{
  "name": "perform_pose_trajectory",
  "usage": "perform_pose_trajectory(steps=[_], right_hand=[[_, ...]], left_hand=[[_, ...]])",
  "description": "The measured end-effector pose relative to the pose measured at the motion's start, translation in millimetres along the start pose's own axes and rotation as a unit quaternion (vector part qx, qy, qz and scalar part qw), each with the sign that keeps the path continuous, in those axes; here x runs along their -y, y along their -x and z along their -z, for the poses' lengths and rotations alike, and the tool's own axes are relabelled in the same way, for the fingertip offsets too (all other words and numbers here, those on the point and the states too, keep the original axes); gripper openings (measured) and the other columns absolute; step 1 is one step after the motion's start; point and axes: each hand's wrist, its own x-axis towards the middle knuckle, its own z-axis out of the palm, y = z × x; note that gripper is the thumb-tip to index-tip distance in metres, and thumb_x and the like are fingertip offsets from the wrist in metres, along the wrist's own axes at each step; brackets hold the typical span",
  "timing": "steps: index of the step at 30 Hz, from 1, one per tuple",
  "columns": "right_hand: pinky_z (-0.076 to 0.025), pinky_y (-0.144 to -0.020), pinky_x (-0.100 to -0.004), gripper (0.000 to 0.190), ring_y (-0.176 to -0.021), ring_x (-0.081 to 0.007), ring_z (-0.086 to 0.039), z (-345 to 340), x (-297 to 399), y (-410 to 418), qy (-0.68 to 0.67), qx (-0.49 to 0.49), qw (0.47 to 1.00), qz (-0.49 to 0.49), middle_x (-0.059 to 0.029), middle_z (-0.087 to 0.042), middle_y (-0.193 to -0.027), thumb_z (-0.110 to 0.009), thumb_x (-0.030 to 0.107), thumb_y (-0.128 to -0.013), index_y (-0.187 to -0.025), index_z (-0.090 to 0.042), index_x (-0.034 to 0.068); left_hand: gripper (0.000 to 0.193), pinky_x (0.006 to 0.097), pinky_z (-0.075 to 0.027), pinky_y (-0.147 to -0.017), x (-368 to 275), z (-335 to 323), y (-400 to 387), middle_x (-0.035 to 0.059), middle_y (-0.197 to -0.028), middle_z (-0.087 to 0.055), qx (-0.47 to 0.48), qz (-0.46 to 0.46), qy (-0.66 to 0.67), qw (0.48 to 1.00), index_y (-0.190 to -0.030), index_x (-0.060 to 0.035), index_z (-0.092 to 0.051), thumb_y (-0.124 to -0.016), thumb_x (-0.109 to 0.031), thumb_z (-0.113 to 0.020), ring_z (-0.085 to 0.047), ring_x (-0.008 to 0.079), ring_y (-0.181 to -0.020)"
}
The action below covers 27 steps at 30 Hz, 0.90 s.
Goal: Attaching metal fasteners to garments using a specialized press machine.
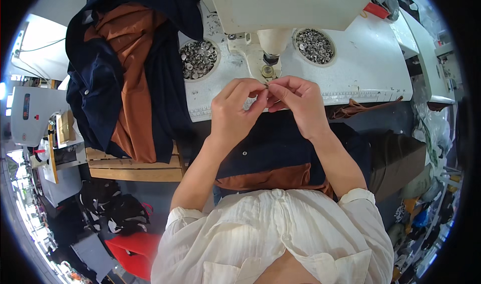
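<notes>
My left hand point(236, 105) and my right hand point(302, 101) meet in front of a snap-fastening press point(255, 55). Their fingertips pinch a tiny dark piece point(266, 86), mostly covered by the fingers, so its exact kind cannot be told. Just beyond the fingertips is the round lower die point(267, 71) of the press, below its upper punch point(270, 59). A navy garment point(263, 148) with a rust-brown part point(270, 177) lies across my lap under my forearms. One small light snap point(245, 153) shows on its navy cloth.
Round bowls of metal snap parts, one left point(199, 60) and one right point(315, 46), are set in the white tabletop point(360, 66). A ruler scale point(338, 97) runs along its front edge. More navy and brown garments point(131, 77) hang at left over a wooden slatted stand point(135, 167).
</notes>
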Motion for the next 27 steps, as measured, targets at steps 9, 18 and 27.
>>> perform_pose_trajectory(steps=[9,18,27], right_hand=[[-0.053,-0.062,-0.0252,0.021,-0.067,-0.0147,-0.064,12,13,-9,0.025,-0.034,0.999,0.002,-0.0108,-0.066,-0.080,-0.064,0.016,-0.088,-0.093,-0.063,-0.004],[-0.053,-0.061,-0.0248,0.019,-0.065,-0.0140,-0.063,13,12,-20,0.059,-0.032,0.998,-0.012,-0.0099,-0.066,-0.080,-0.063,0.015,-0.089,-0.091,-0.063,-0.004],[-0.053,-0.061,-0.0258,0.020,-0.066,-0.0140,-0.063,17,17,-12,0.080,0.054,0.994,-0.047,-0.0086,-0.066,-0.079,-0.060,0.014,-0.091,-0.096,-0.064,-0.005]], left_hand=[[0.014,0.0263,-0.052,-0.067,11,-7,3,0.0092,-0.086,-0.068,0.004,0.139,0.126,0.982,-0.093,-0.0011,-0.066,-0.079,-0.001,-0.069,-0.068,0.0173,-0.076],[0.013,0.0213,-0.049,-0.070,16,-7,-5,0.0061,-0.089,-0.067,0.004,0.128,0.087,0.988,-0.094,0.0029,-0.066,-0.081,0.004,-0.067,-0.064,0.0099,-0.078],[0.022,0.0232,-0.050,-0.073,14,-3,-4,0.0074,-0.097,-0.064,0.091,0.139,0.209,0.964,-0.100,0.0010,-0.068,-0.080,0.008,-0.065,-0.063,0.0132,-0.083]])
